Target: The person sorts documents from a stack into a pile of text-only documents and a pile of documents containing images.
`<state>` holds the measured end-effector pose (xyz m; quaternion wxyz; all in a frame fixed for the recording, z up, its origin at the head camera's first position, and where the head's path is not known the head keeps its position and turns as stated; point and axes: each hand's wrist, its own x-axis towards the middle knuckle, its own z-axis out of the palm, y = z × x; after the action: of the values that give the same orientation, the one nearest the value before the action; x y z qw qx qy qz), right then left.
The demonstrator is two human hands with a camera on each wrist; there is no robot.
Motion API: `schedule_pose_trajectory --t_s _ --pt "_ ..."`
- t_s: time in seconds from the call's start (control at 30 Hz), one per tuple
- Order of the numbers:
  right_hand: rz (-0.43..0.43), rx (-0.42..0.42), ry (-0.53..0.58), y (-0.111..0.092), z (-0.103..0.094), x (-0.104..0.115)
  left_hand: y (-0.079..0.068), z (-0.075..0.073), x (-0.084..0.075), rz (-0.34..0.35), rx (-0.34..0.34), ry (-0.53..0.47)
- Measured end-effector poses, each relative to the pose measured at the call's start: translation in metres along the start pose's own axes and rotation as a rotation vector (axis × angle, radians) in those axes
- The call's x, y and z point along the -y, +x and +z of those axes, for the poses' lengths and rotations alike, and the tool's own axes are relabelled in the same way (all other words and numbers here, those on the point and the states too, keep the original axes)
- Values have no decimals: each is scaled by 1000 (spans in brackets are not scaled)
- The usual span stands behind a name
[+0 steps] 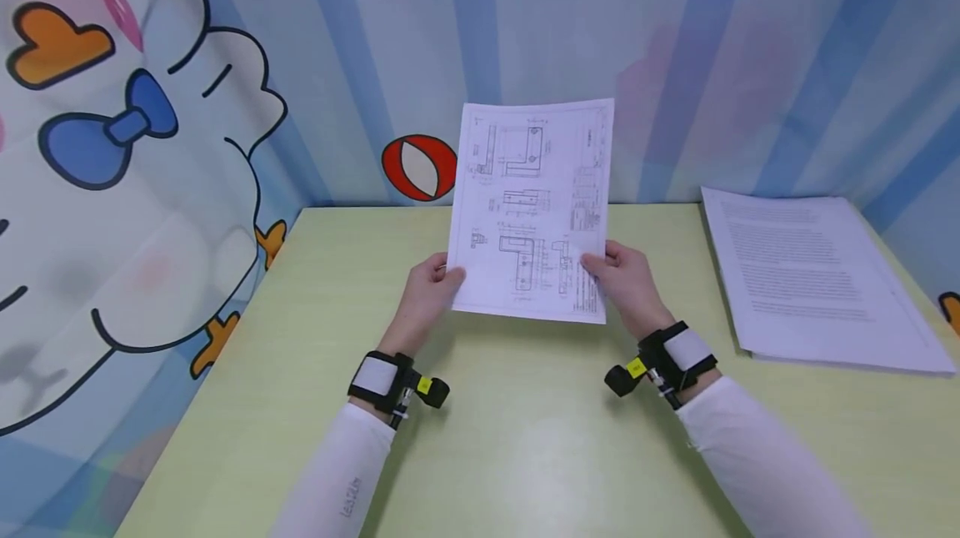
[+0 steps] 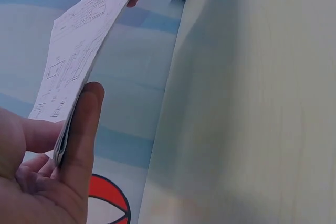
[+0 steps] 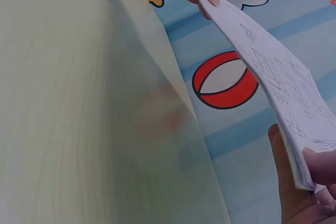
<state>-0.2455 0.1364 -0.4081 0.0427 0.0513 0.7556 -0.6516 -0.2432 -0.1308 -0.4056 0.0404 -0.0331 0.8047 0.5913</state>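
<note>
A thin stack of paper sheets [image 1: 531, 208] is held up above the table, its top sheet printed with line drawings of an L-shaped part. My left hand [image 1: 429, 294] pinches its lower left edge, thumb on the front and fingers behind. On the opposite edge my right hand [image 1: 628, 281] grips it the same way. Both wrist views show the layered edge of the sheets [image 2: 100, 45], tilted, with the right wrist view catching the printed face [image 3: 283, 72] and a thumb over it. The fingers behind the paper are partly hidden in the head view.
A larger stack of printed paper [image 1: 817, 279] lies on the right of the pale table [image 1: 510, 438]. Behind the table hangs a blue striped cloth [image 1: 540, 21] with cartoon figures. Each wrist wears a strapped camera.
</note>
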Motion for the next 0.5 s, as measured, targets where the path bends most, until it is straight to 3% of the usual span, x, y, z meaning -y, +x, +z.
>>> schedule_pose_trajectory --t_s 0.3,0.5 --pt "-10 13 -43 8 46 2 -4 -44 23 -54 -45 45" --pt "-37 76 -125 13 71 -3 -3 -69 39 -106 -67 109"
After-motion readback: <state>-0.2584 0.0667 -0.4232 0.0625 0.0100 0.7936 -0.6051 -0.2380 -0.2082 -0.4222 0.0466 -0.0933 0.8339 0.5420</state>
